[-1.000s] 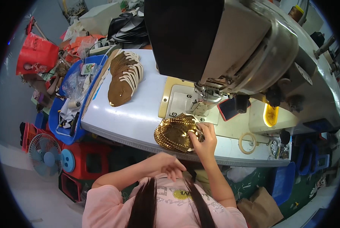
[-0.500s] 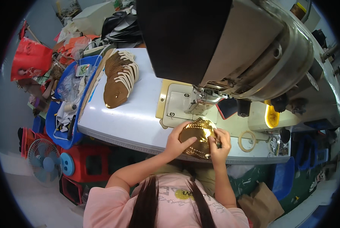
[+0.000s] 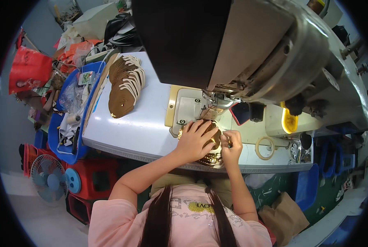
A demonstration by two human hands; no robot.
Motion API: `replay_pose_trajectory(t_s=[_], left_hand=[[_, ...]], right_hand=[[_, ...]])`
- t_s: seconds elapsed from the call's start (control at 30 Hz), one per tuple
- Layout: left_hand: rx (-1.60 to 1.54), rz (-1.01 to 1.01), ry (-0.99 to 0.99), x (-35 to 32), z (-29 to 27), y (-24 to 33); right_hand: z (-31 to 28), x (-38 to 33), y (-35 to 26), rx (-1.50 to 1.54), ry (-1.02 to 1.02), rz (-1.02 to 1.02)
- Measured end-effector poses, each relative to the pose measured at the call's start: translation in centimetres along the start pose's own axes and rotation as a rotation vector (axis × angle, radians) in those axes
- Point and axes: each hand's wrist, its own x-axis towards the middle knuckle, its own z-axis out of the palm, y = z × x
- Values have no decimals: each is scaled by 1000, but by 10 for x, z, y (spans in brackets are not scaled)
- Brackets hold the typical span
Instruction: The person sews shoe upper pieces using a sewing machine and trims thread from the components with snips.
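Observation:
A gold-and-brown shiny piece [image 3: 212, 159] with a beaded-looking edge lies on the sewing machine's bed, just in front of the presser foot [image 3: 212, 111]. My left hand [image 3: 195, 142] rests flat on top of it, fingers spread, hiding much of its surface. At the piece's right edge, my right hand [image 3: 232, 145] has its fingers curled and pinched on the rim. The far end of the piece reaches under or close to the foot; which one, I cannot tell. Left of the machine lies a fanned stack of brown pieces with pale edges [image 3: 126, 88].
The sewing machine's large head [image 3: 250, 53] overhangs the work. Blue baskets [image 3: 79, 92] of odds and ends stand left of the table. A tan ring [image 3: 265, 148], a yellow tray [image 3: 290, 120] and a dark red-edged phone-like object [image 3: 240, 113] lie to the right. A fan [image 3: 48, 178] stands lower left.
The gold piece has moved forward, closer to the presser foot. My left hand has gone from gripping its side to lying spread on top; my right hand stays at its right edge.

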Motion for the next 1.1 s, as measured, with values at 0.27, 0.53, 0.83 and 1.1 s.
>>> replay_pose_trajectory(t_s=[0.27,0.53,0.83,1.1], left_hand=[[-229,-323,7,-9,-6,-15],[-191,-268,227,-9,-5,-19],[-453,-295,513,-13,-7,-25],[-951,-367,219,6,-28,-37]], right_hand=[[-31,4,20,-551,-12,-140],[-31,109,-42,-60,244,-366],[-17,151,40,-704,-106,-260],[-32,159,43,-775,-80,-320]])
